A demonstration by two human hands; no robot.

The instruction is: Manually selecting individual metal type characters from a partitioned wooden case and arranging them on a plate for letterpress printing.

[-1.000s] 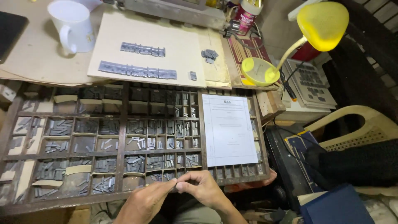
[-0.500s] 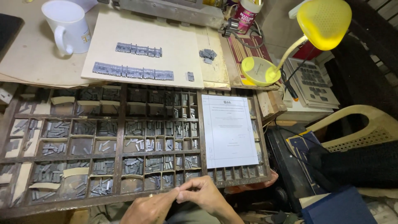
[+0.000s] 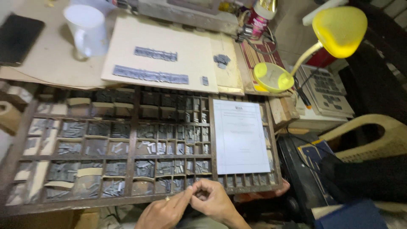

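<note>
A cluttered counter point(image 3: 46, 63) fills the view, and across its near half lies a wooden type case point(image 3: 131, 144) split into many small compartments, most holding grey metal type pieces. A white printed sheet point(image 3: 240, 135) lies over the case's right part, covering the compartments beneath it. Behind the case sits a pale board point(image 3: 169, 53) carrying two rows of set type point(image 3: 150, 75), with a small heap of loose pieces point(image 3: 221, 60) toward its right edge. A white mug point(image 3: 86, 29) stands at the board's left, and a dark phone point(image 3: 18, 38) lies at the far left. To the right a yellow desk lamp point(image 3: 335, 32) leans over a calculator point(image 3: 328, 91), with a cream plastic chair point(image 3: 373, 135) beyond it.

At the bottom edge, just in front of the case's near rim, the left hand point(image 3: 163, 212) and right hand point(image 3: 212, 201) meet fingertip to fingertip. Each grip is pinched nearly closed; something small may sit between the tips, but I cannot tell what. The left hand wears a ring point(image 3: 167, 198).
</note>
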